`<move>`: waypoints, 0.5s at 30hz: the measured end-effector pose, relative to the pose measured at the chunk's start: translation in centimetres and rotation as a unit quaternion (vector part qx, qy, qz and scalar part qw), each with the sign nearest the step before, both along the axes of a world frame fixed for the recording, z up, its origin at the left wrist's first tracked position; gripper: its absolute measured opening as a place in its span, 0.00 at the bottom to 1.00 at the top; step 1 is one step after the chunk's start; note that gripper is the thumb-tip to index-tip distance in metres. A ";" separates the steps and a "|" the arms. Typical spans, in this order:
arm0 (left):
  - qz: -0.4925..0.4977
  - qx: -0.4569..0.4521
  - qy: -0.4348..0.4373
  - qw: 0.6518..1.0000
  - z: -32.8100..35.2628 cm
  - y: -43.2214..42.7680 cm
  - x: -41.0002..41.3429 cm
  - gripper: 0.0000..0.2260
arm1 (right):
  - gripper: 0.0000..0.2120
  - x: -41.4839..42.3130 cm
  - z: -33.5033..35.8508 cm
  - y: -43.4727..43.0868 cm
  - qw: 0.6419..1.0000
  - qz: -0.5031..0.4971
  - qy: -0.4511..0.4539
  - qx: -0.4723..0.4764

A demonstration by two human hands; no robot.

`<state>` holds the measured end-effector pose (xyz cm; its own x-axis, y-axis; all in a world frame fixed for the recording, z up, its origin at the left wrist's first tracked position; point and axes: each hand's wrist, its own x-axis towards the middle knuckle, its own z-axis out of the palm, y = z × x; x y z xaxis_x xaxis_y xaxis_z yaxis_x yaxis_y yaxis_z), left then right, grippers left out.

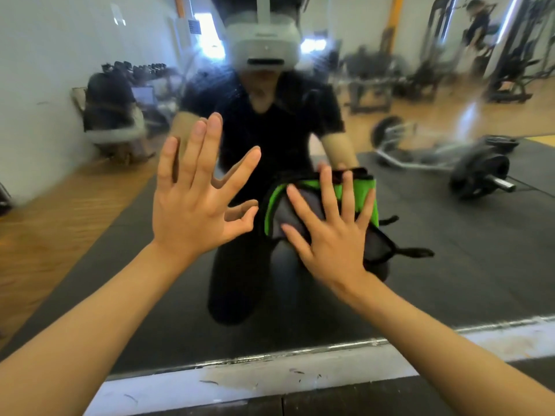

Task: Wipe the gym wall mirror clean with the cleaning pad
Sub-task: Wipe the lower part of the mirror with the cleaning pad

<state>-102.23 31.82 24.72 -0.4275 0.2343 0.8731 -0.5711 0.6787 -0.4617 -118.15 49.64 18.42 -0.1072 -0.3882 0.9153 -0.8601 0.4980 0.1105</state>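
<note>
The wall mirror [450, 265] fills most of the head view and shows a hazy reflection of the gym. My right hand [330, 235] lies flat with spread fingers on a green and grey cleaning pad [277, 205] with black edging and straps, pressing it against the glass at centre right. My left hand [192, 202] is spread open with straight fingers, flat against or very close to the glass to the left of the pad. It holds nothing. Part of the pad is hidden under my right hand.
The mirror's lower metal edge [300, 352] meets a scuffed white ledge [240, 382] just above the dark floor mat. Reflected in the glass are a kneeling person in black, a barbell [468, 172], weight machines, and a seated person at left.
</note>
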 end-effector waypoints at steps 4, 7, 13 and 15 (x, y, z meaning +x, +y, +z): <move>-0.004 0.008 -0.009 1.000 0.2 0.2 0.2 0.31 | 0.26 0.5 11.5 -2.5 0.992 -0.023 -0.001 -0.122; 0.004 0.012 -0.017 1.000 0.1 0.0 0.3 0.31 | 0.26 -0.5 4.7 -1.0 0.997 -0.006 0.014 -0.080; 0.007 -0.001 -0.008 1.000 0.0 -0.1 0.1 0.32 | 0.32 -3.6 -16.5 3.9 0.993 -0.032 0.033 0.110; 0.003 -0.009 -0.021 1.000 -0.1 -0.1 0.1 0.32 | 0.30 -3.6 -13.7 3.2 0.998 0.000 0.019 0.056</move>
